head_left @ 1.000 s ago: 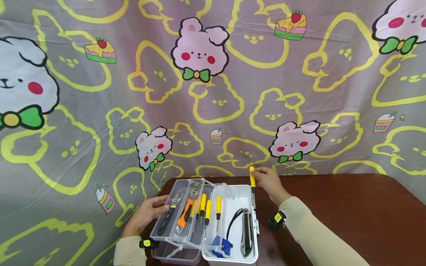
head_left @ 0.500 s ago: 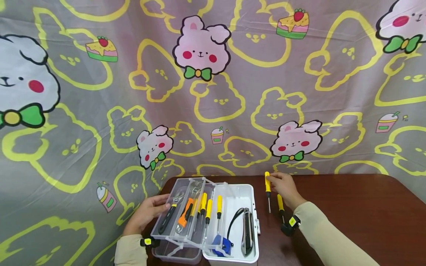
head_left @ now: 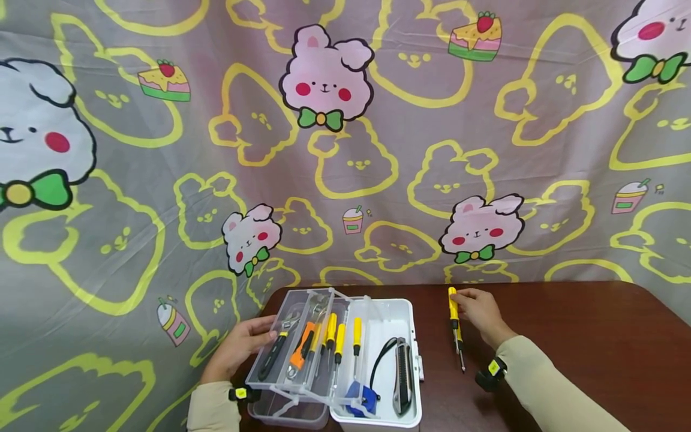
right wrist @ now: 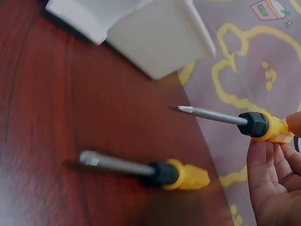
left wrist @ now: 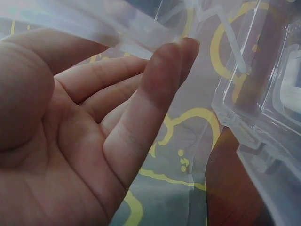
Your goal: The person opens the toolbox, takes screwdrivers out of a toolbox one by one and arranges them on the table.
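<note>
My right hand (head_left: pixel 480 312) pinches a yellow-handled screwdriver (head_left: pixel 452 301) by its handle, shaft pointing down, over the table right of the toolbox. A second yellow-handled screwdriver (right wrist: pixel 192 177) lies on the table beneath it, partly hidden in the head view. In the right wrist view the held one's flat tip points left. My left hand (head_left: pixel 245 345) holds the outer left edge of the clear toolbox tray (head_left: pixel 254 372), thumb at the edge, other fingers partly behind. An adjustable wrench (head_left: pixel 274 354), an orange-handled cutter (head_left: pixel 302 348) and more screwdrivers (head_left: pixel 339 341) show in the tray area.
The open white toolbox (head_left: pixel 399 315) holds a black utility knife (head_left: pixel 402 378) with a strap and a blue tape measure (head_left: pixel 363 401). Its latch faces right. The brown table (head_left: pixel 583 348) extends right, and a patterned curtain (head_left: pixel 388 168) hangs behind.
My right hand has carried the screwdriver from the toolbox's right edge rightward, over the screwdriver on the table. My left hand stays on the tray.
</note>
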